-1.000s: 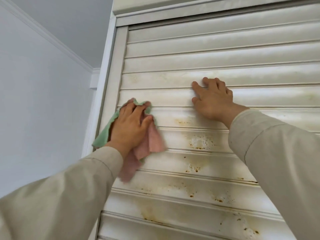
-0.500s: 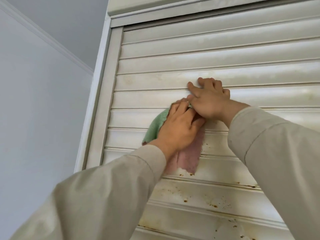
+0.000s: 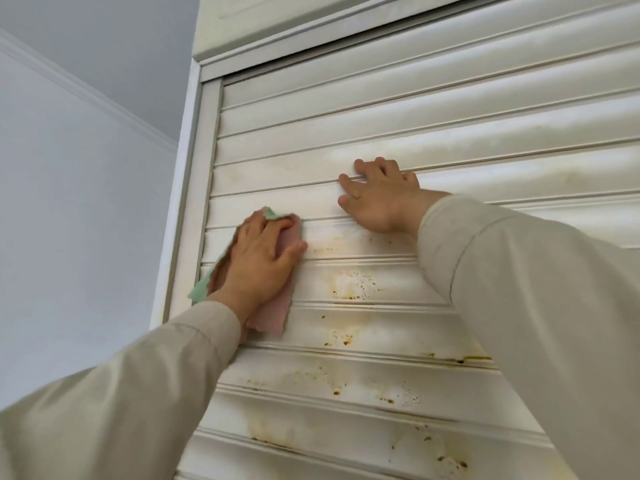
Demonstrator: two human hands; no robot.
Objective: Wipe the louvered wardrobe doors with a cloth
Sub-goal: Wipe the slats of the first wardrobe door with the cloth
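Note:
A white louvered wardrobe door [image 3: 450, 109] fills the right of the view, its lower slats marked with yellow stains and brown specks [image 3: 353, 284]. My left hand [image 3: 259, 261] presses a pink and green cloth [image 3: 273, 313] flat against the slats near the door's left frame. The cloth hangs below the palm, and a green corner sticks out at the fingertips. My right hand [image 3: 377, 195] rests flat on a higher slat, fingers spread, holding nothing. Both arms wear beige sleeves.
The door's white left frame [image 3: 187, 209] meets a pale grey wall [image 3: 76, 202]. A crown moulding [image 3: 86, 91] runs under the ceiling. A white upper panel [image 3: 277, 19] overhangs the top of the door.
My left hand slid the cloth right until it met my right hand, then back left towards the frame. My right hand stayed on its slat. The view has shifted slightly.

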